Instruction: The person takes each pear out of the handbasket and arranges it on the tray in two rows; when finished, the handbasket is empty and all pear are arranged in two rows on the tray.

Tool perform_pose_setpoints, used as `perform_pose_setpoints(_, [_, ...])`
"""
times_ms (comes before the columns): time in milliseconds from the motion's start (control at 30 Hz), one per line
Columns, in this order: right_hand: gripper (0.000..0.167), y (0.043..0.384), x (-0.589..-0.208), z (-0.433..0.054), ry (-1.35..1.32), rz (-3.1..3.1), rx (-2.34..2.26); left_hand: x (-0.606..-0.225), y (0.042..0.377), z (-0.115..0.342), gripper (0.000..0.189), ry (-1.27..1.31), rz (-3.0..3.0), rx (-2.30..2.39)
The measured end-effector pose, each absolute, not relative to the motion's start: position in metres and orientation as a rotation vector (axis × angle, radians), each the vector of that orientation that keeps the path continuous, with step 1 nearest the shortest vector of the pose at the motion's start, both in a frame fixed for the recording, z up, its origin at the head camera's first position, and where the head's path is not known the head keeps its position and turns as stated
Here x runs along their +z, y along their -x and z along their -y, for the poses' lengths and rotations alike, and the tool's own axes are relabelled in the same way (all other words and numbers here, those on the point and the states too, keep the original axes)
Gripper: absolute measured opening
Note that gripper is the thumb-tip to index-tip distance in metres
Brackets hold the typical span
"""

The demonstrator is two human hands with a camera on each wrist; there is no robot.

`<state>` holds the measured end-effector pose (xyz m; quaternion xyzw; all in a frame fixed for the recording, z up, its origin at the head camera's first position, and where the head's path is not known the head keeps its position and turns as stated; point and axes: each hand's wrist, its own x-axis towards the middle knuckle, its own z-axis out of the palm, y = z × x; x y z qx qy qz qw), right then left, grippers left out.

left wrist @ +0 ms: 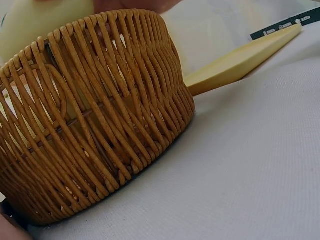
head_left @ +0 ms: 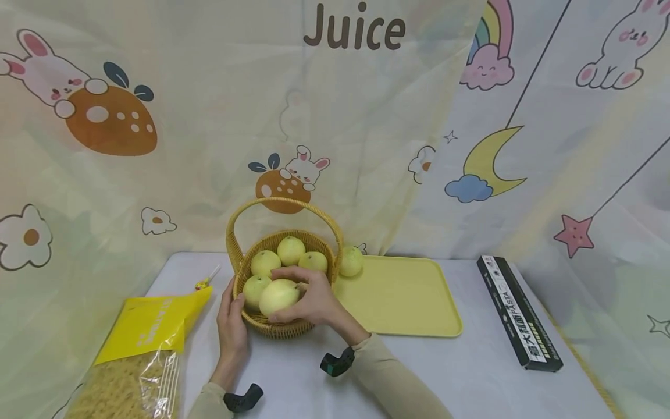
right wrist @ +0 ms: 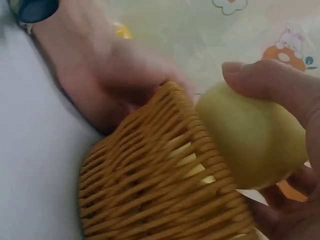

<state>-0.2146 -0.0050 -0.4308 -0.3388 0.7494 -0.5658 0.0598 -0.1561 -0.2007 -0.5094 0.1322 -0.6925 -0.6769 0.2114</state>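
A left hand (head_left: 232,331) rests, fingers fairly straight, against the left side of a wicker basket (head_left: 280,330). The right hand (head_left: 316,298) grips a round yellow-green fruit (head_left: 279,297) at its near side. Four similar fruits (head_left: 291,251) lie inside; another (head_left: 351,261) is beyond, right.

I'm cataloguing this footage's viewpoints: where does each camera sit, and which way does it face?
Head: worn on the head, looking forward and down at the basket, yellow tray, left hand, right hand and sleeves.
Left wrist: on that wrist, looking low across the white cloth at the basket's woven side; slivers of skin show at lower left and top.
Right wrist: on that wrist, looking over the basket's edge at the pale fruit in the right hand; the left hand shows opposite.
Both wrist views share the basket.
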Motion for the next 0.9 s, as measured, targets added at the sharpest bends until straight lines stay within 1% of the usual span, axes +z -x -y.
perform_pose_setpoints(233, [0.066, 0.219, -0.420, -0.007, 1.042, -2.213, -1.820, -0.510, 0.156, 0.200, 0.054, -0.377, 1.940, -1.877])
perform_pose_setpoints(367, [0.067, 0.223, -0.413, -0.014, 1.045, -2.252, -1.823, -0.510, 0.156, 0.201, 0.054, -0.376, 1.944, -1.872])
perform_pose_setpoints(600, [0.070, 0.223, -0.399, -0.027, 0.979, -2.235, -1.843, -0.511, 0.155, 0.202, 0.054, -0.381, 1.943, -1.868])
perform_pose_setpoints(733, [0.071, 0.222, -0.390, -0.035, 1.042, -2.222, -1.864, -0.511, 0.155, 0.202, 0.053, -0.371, 1.939, -1.863])
perform_pose_setpoints(900, [0.062, 0.222, -0.381, -0.045, 1.142, -2.073, -1.966, -0.510, 0.155, 0.201, 0.053, -0.369, 1.933, -1.873])
